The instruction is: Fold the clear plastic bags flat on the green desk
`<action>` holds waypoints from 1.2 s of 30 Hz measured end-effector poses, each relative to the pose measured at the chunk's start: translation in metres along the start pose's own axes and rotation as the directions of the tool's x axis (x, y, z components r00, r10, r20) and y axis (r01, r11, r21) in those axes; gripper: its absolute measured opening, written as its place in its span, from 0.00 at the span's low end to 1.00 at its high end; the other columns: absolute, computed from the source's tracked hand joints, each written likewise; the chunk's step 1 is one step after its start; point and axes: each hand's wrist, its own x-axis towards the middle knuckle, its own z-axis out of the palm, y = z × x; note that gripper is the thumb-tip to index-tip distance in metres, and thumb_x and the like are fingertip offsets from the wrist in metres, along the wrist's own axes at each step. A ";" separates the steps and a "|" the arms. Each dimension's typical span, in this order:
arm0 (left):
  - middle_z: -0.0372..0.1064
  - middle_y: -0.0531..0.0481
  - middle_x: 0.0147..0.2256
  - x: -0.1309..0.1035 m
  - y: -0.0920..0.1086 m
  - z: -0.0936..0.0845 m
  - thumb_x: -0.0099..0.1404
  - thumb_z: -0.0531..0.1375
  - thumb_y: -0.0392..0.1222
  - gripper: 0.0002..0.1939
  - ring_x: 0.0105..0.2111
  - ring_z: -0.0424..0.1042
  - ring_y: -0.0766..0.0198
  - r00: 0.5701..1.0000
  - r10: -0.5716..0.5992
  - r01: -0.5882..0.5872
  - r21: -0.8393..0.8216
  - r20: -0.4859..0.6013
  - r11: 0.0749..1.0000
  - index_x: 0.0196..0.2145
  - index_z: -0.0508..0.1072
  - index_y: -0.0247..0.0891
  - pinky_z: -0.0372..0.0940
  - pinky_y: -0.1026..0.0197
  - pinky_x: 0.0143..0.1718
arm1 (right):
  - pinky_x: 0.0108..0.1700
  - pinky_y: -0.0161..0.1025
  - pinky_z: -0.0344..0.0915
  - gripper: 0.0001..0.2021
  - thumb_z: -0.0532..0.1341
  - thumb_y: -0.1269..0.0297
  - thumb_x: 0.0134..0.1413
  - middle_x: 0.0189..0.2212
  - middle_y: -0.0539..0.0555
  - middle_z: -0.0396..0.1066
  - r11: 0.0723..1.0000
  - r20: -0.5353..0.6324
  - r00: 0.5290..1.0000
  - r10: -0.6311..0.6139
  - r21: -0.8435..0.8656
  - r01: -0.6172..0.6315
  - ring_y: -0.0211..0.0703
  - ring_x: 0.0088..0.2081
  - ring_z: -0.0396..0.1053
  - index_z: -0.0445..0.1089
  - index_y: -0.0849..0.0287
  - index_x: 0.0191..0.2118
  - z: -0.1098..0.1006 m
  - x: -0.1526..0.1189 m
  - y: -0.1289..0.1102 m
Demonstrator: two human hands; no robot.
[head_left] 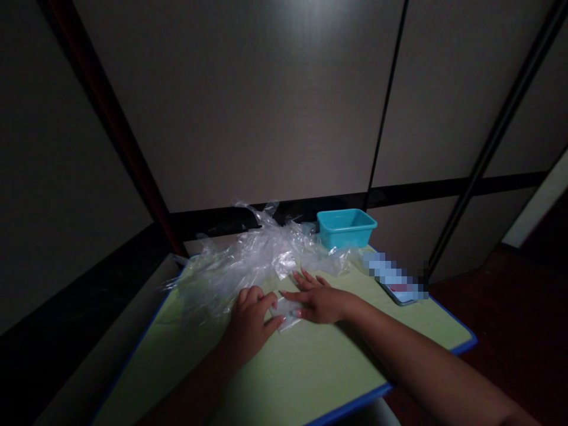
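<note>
A small folded piece of clear plastic [288, 309] lies flat on the light green table between my two hands. My left hand [251, 310] has its fingers curled, with the thumb and index finger on the left edge of the piece. My right hand [317, 300] rests palm down with spread fingers, its thumb and index finger touching the right side of the same piece. Just beyond the hands spreads a loose heap of crumpled clear plastic bags [261, 251]; its near edge comes close to my left knuckles.
A turquoise plastic tub [346, 234] stands at the table's back edge. On the right lies a phone [402, 290], its screen partly blurred out. The green table [310, 367] has a blue rim, and panelled cabinet doors [266, 118] rise directly behind it.
</note>
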 end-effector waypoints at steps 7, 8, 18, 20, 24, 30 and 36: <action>0.59 0.51 0.35 -0.001 0.000 0.002 0.51 0.64 0.46 0.12 0.41 0.57 0.56 0.998 -0.036 0.037 -0.015 0.046 0.999 0.35 0.69 0.45 0.55 0.58 0.43 | 0.58 0.63 0.31 0.30 0.53 0.53 0.56 0.65 0.55 0.22 1.000 0.003 1.000 -0.001 -0.023 0.001 0.56 0.63 0.18 0.44 0.43 0.63 0.002 0.002 0.002; 0.59 0.51 0.35 -0.001 0.000 0.002 0.51 0.64 0.46 0.13 0.41 0.57 0.56 0.998 -0.040 0.041 -0.015 0.048 0.999 0.35 0.69 0.44 0.54 0.58 0.43 | 0.58 0.63 0.31 0.30 0.53 0.52 0.56 0.65 0.54 0.22 1.000 0.009 1.000 0.000 -0.021 0.000 0.56 0.63 0.18 0.43 0.43 0.63 0.002 0.002 0.002; 0.61 0.50 0.36 0.000 0.000 0.001 0.49 0.66 0.48 0.16 0.42 0.58 0.55 0.991 -0.112 0.111 0.026 0.071 0.994 0.34 0.68 0.43 0.54 0.58 0.43 | 0.56 0.65 0.30 0.34 0.51 0.46 0.56 0.65 0.56 0.19 0.998 0.076 0.996 0.054 -0.022 -0.053 0.55 0.63 0.15 0.36 0.45 0.64 0.002 0.002 0.005; 0.61 0.50 0.36 0.000 0.000 0.001 0.48 0.66 0.48 0.17 0.42 0.57 0.55 0.992 -0.109 0.106 0.040 0.060 0.994 0.34 0.67 0.42 0.54 0.58 0.42 | 0.56 0.66 0.31 0.33 0.49 0.47 0.57 0.65 0.57 0.20 0.999 0.074 0.996 0.052 -0.020 -0.050 0.55 0.63 0.16 0.36 0.46 0.64 0.002 0.002 0.005; 0.62 0.49 0.37 0.000 0.000 0.001 0.47 0.66 0.50 0.18 0.42 0.57 0.55 0.991 -0.123 0.119 0.064 0.059 0.991 0.33 0.66 0.41 0.54 0.57 0.42 | 0.56 0.67 0.31 0.30 0.45 0.49 0.60 0.65 0.58 0.21 0.999 0.069 0.997 0.042 -0.016 -0.041 0.54 0.63 0.16 0.37 0.47 0.64 0.001 0.001 0.004; 0.62 0.49 0.37 0.000 0.000 0.000 0.48 0.66 0.50 0.18 0.42 0.58 0.55 0.987 -0.145 0.139 0.080 0.067 0.987 0.33 0.65 0.40 0.54 0.57 0.42 | 0.56 0.66 0.30 0.31 0.47 0.48 0.59 0.65 0.56 0.20 0.999 0.080 0.995 0.054 -0.011 -0.053 0.55 0.63 0.16 0.36 0.45 0.64 0.000 0.000 0.003; 0.62 0.48 0.36 0.000 0.000 0.000 0.47 0.66 0.50 0.20 0.42 0.58 0.54 0.989 -0.140 0.134 0.102 0.055 0.986 0.32 0.65 0.39 0.55 0.57 0.41 | 0.57 0.65 0.30 0.31 0.46 0.48 0.59 0.65 0.56 0.20 0.998 0.078 0.995 0.061 -0.006 -0.060 0.54 0.63 0.16 0.35 0.45 0.64 0.000 0.000 0.003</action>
